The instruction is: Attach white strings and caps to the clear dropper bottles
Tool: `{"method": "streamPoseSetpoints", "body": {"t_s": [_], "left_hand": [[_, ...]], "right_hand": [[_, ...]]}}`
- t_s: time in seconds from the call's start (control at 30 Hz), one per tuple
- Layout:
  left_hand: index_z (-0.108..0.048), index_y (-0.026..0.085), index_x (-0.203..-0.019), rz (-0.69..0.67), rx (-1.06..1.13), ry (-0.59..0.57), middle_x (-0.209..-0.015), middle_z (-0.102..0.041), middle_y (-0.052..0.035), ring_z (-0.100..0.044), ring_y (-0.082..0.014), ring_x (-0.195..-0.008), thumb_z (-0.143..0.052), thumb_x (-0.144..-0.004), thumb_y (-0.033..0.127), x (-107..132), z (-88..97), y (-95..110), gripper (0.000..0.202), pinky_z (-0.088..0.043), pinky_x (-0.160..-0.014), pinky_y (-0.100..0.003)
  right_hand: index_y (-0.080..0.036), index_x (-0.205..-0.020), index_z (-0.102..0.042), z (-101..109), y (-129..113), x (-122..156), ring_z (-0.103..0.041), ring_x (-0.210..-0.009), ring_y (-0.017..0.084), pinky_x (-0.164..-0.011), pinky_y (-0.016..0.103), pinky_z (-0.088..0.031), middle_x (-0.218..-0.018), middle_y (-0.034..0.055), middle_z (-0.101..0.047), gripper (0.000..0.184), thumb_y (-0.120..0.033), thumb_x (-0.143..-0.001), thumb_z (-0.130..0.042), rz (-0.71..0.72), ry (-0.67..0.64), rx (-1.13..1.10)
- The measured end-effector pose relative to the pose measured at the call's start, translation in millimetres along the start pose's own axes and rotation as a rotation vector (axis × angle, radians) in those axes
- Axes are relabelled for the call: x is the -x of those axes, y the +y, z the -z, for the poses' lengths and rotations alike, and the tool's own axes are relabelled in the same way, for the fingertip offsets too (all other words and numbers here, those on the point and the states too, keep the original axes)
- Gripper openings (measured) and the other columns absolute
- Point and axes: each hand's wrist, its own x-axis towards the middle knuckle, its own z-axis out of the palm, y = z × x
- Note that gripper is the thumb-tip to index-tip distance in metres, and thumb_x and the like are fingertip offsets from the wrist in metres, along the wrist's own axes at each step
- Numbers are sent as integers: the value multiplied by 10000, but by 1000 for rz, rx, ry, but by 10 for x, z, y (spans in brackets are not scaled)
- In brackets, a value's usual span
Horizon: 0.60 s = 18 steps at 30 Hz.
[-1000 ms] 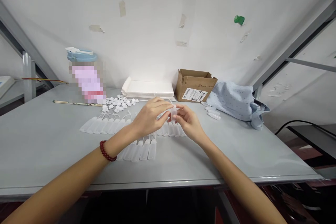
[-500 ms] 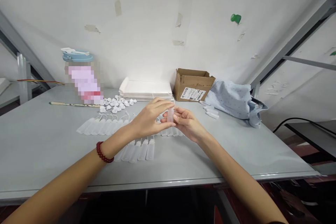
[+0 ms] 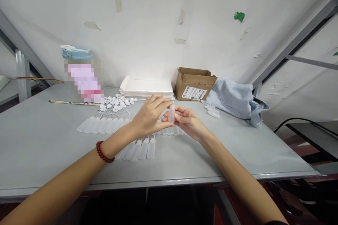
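In front and left of the cardboard box [image 3: 194, 83], the left hand [image 3: 150, 117] and right hand [image 3: 189, 122] are both grasping a translucent plastic bottle [image 3: 171, 113], which is standing nearly upright between them.

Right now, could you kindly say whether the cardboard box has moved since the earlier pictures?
No: the cardboard box keeps its place below the nearest tape scrap on the wall; the view shifted.

Soft even light, dark beneath table [image 3: 185, 168], pixelated patch [image 3: 84, 81]
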Motion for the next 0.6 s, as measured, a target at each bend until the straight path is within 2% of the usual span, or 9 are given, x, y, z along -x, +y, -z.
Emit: {"method": "streamPoseSetpoints", "body": {"t_s": [0.2,0.3,0.5,0.6], "left_hand": [[-514,110,-1192,-81,-107,38,-1098,-633,-129,-501,-273,-1038,-669,-800,295,28,1,11,460,-438,-864,-420],[-526,119,-1171,-77,-126,9,-1075,-638,-122,-496,-270,-1024,-654,-809,307,27,34,32,427,-432,-860,-418],[-552,118,-1140,-39,-185,-119,-1030,-623,-117,-479,-296,-1048,-689,-779,357,55,119,110,454,-405,-852,-420],[-553,113,-1130,-41,-213,-152,-1048,-616,-119,-472,-297,-1066,-687,-785,338,87,147,152,433,-393,-850,-407]], "right_hand": [[-173,-997,-653,-18,-36,8,-659,-967,203,-934,361,-452,-964,75,-710,217,-298,-820,-650,-18,-9,43],[-178,-1003,-660,-34,-33,9,-653,-948,196,-912,356,-456,-970,73,-702,250,-353,-825,-645,-2,5,83],[-183,-924,-678,-52,6,-12,-604,-753,131,-724,275,-476,-852,36,-679,295,-452,-815,-622,74,235,221],[-174,-857,-698,-72,15,-15,-576,-726,119,-719,270,-477,-821,23,-666,263,-421,-773,-669,65,256,266]]}}
